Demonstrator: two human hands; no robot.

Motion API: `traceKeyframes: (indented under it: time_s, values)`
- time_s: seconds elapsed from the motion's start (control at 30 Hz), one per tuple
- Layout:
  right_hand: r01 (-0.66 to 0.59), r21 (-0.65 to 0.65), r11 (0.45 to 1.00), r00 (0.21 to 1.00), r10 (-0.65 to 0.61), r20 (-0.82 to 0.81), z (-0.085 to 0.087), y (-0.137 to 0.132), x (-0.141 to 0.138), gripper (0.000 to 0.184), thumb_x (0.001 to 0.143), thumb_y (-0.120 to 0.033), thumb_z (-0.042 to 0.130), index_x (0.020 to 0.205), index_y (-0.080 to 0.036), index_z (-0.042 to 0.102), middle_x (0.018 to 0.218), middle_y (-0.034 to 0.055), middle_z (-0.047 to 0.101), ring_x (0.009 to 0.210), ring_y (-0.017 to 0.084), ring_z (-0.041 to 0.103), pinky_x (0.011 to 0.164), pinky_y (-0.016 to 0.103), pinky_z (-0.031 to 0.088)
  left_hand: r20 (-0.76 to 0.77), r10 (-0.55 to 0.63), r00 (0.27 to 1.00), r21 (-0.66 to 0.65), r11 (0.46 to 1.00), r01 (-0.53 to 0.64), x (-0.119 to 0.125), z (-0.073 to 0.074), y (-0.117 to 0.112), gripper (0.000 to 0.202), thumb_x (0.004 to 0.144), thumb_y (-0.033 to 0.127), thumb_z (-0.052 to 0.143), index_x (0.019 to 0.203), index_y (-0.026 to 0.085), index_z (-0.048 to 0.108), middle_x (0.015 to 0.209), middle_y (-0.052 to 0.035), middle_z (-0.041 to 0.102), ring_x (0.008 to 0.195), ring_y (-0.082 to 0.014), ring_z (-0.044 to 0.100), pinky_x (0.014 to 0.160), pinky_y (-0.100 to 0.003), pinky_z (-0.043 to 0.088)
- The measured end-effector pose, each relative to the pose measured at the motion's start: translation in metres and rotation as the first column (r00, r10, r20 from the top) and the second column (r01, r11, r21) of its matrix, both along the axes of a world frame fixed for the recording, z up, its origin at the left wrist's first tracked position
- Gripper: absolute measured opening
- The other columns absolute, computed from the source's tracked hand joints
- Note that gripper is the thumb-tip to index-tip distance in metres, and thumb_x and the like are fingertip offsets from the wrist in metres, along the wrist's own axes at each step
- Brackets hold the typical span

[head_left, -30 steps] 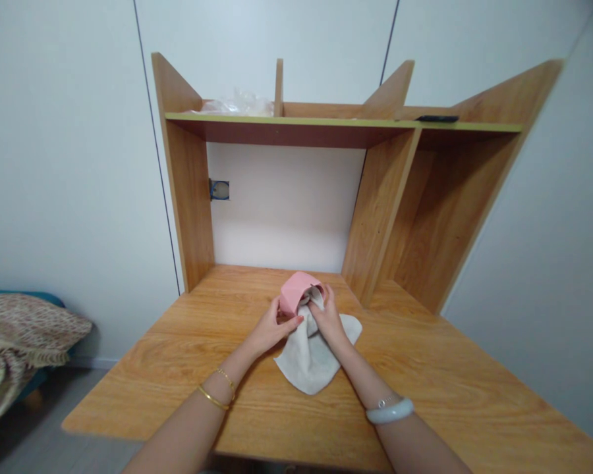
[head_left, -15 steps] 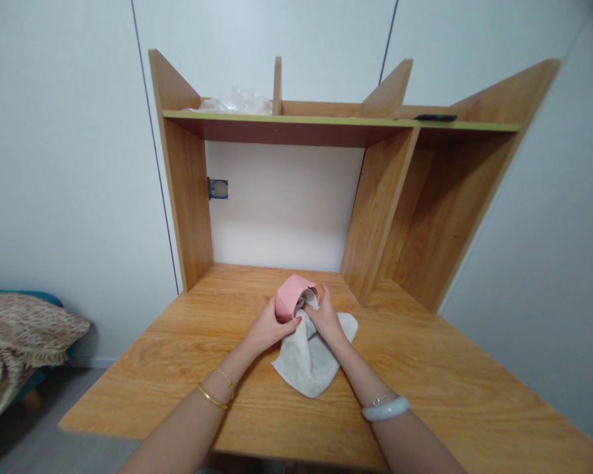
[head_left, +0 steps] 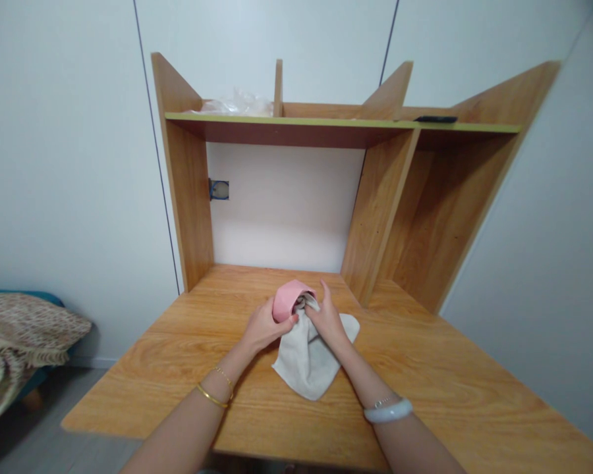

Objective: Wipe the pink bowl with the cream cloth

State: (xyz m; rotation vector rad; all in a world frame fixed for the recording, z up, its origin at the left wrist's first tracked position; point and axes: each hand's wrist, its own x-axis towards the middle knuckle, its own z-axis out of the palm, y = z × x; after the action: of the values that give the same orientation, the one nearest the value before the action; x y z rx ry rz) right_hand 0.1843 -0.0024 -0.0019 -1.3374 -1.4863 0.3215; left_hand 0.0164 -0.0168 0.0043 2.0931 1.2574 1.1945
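Observation:
A pink faceted bowl-like container (head_left: 289,298) is tipped on its side, its opening turned toward my right hand. My left hand (head_left: 267,324) is closed around its near left side, thumb at the rim. My right hand (head_left: 327,321) pushes part of a light grey cloth (head_left: 309,362) into the opening, with some fingers hidden inside the container and the cloth. One finger of that hand sticks up beside the rim. The rest of the cloth hangs down and spreads on the wooden desk (head_left: 178,368).
A wooden shelf unit (head_left: 286,131) stands at the back of the desk. On it lie a clear plastic bag (head_left: 237,104) and a dark flat object (head_left: 435,119). An opening with blue wires (head_left: 219,189) shows in the wall. At left is a fringed blanket (head_left: 27,329).
The pink container has shifted slightly left and down and turned a little in my left hand. My right hand stays at its opening with the cloth.

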Motion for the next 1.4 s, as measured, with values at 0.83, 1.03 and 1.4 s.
traceKeyframes:
  time_s: [0.83,1.03,1.4]
  values:
    - [0.034,0.021,0.999,0.966,-0.027,-0.256,-0.027,0.026,0.004,0.064,0.064,-0.031,0.055,0.124,-0.016,0.035,0.122,0.0128,0.05,0.113,0.024,0.047,0.098,0.04,0.033,0.451,-0.23,0.863,-0.135,0.938,0.32,0.019,-0.011,-0.006,0.066,0.069,0.036,0.065,0.121,0.017,0.029,0.114,-0.0116,0.053,0.097,-0.0181,0.055,0.08,-0.031,0.047]
    - [0.023,-0.003,1.0,0.977,-0.024,-0.213,-0.026,0.024,-0.003,0.068,0.063,-0.031,0.056,0.125,-0.015,0.033,0.116,0.0141,0.053,0.108,0.026,0.051,0.092,0.041,0.038,0.37,-0.115,0.922,-0.086,0.984,0.157,0.017,-0.006,-0.006,0.063,0.067,0.035,0.067,0.117,0.016,0.034,0.112,-0.01,0.054,0.101,-0.0198,0.053,0.087,-0.032,0.042]
    - [0.046,-0.034,0.998,0.987,-0.051,-0.155,-0.019,0.023,0.003,0.076,0.057,-0.03,0.061,0.125,-0.011,0.034,0.103,0.0142,0.061,0.097,0.028,0.058,0.082,0.04,0.044,0.213,-0.11,0.971,0.025,0.994,0.107,0.011,-0.003,-0.006,0.063,0.063,0.031,0.067,0.117,0.017,0.039,0.109,-0.0089,0.057,0.096,-0.0204,0.055,0.084,-0.03,0.042]
